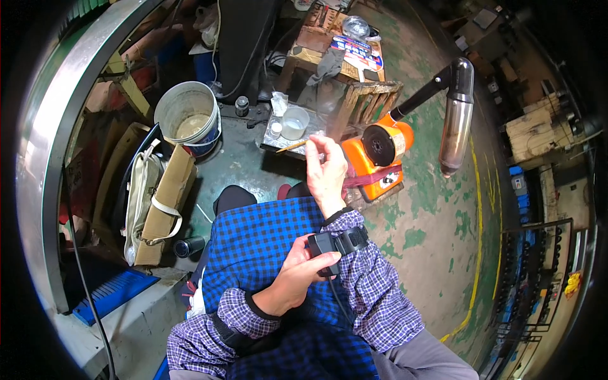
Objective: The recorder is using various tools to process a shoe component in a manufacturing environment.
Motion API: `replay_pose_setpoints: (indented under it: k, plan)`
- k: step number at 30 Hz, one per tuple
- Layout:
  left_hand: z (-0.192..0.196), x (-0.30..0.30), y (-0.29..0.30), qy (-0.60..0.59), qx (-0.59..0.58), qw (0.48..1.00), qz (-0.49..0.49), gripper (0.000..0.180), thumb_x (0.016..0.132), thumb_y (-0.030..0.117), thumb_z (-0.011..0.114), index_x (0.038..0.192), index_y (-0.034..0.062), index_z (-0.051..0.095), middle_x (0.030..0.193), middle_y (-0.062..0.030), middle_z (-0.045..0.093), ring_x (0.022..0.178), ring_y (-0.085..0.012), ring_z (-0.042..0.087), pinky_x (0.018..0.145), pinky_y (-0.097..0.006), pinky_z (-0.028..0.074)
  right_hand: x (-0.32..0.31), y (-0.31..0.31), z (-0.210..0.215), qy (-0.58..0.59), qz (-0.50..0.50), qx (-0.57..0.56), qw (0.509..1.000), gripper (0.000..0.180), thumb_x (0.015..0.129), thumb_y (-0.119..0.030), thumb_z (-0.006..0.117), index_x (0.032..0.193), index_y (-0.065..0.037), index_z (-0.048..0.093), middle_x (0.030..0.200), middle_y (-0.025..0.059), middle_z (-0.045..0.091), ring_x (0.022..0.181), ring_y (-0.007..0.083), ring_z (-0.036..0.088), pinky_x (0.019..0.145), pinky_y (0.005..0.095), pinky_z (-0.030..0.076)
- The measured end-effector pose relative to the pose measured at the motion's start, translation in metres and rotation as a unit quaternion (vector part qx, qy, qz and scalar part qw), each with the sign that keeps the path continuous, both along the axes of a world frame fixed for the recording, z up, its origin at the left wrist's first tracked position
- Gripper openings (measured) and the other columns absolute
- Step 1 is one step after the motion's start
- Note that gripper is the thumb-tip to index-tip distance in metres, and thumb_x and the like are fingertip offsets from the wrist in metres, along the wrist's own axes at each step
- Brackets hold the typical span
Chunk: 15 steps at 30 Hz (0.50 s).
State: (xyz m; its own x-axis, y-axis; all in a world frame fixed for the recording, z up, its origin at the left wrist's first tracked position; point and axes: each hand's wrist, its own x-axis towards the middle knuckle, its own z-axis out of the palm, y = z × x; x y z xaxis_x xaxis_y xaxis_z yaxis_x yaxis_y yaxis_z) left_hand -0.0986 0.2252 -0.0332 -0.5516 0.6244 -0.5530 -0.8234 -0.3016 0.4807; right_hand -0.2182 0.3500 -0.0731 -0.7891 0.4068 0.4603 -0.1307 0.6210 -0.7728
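Observation:
My right hand [326, 170] is raised, its fingers pinching a thin yellow-brown stick [292, 147] with a pointed end; whether it is a brush cannot be told. The stick points left, over the edge of a low work surface. My left hand [296, 269] is closed round a black box-shaped device [324, 248] strapped to my right forearm. A cable runs down from the device. Just beyond the stick stand a clear plastic cup [294, 122] and a small white bottle [275, 130]. A blue checked apron [259, 231] covers my lap.
An orange machine [373, 155] with a black arm and metal cylinder [455, 130] stands right of my right hand. A white bucket [212, 126], a cardboard box [166, 209] and a dark can [189, 246] are at left. Behind is a wooden stand [304, 58] holding a grey cloth [325, 66].

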Motion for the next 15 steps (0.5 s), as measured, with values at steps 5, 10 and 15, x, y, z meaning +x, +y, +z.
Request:
replay_pose_setpoints:
  k: [5, 10, 15]
  plan:
    - [0.013, -0.004, 0.005, -0.043, -0.028, 0.999, 0.004, 0.035, 0.077, 0.01, 0.066, 0.103, 0.0076, 0.042, 0.089, -0.0017, 0.055, 0.072, -0.0109, 0.057, 0.062, -0.029, 0.052, 0.0, 0.0, 0.008, 0.084, 0.034, 0.207, 0.974, 0.012, 0.075, -0.009, 0.061, 0.086, -0.004, 0.059, 0.078, 0.0097, 0.059, 0.073, 0.0283, 0.056, 0.068, 0.0373, 0.044]
    - [0.012, -0.005, 0.004, -0.039, -0.024, 0.999, 0.008, 0.036, 0.077, 0.009, 0.065, 0.104, 0.0066, 0.041, 0.09, -0.003, 0.056, 0.075, -0.0116, 0.058, 0.062, -0.029, 0.053, 0.0, -0.005, 0.012, 0.076, 0.093, 0.272, 0.955, 0.012, 0.075, -0.01, 0.061, 0.086, -0.004, 0.06, 0.079, 0.0103, 0.06, 0.079, 0.0285, 0.055, 0.073, 0.0392, 0.043]
    - [0.001, -0.001, -0.003, -0.001, 0.014, 1.0, 0.01, 0.046, 0.078, 0.009, 0.065, 0.112, 0.0052, 0.035, 0.094, -0.0047, 0.056, 0.077, -0.0122, 0.059, 0.062, -0.028, 0.053, -0.006, 0.004, -0.006, -0.087, 0.081, -0.428, 0.896, 0.012, 0.083, -0.013, 0.059, 0.091, -0.004, 0.061, 0.082, 0.0025, 0.064, 0.068, 0.007, 0.055, 0.064, 0.0195, 0.043]
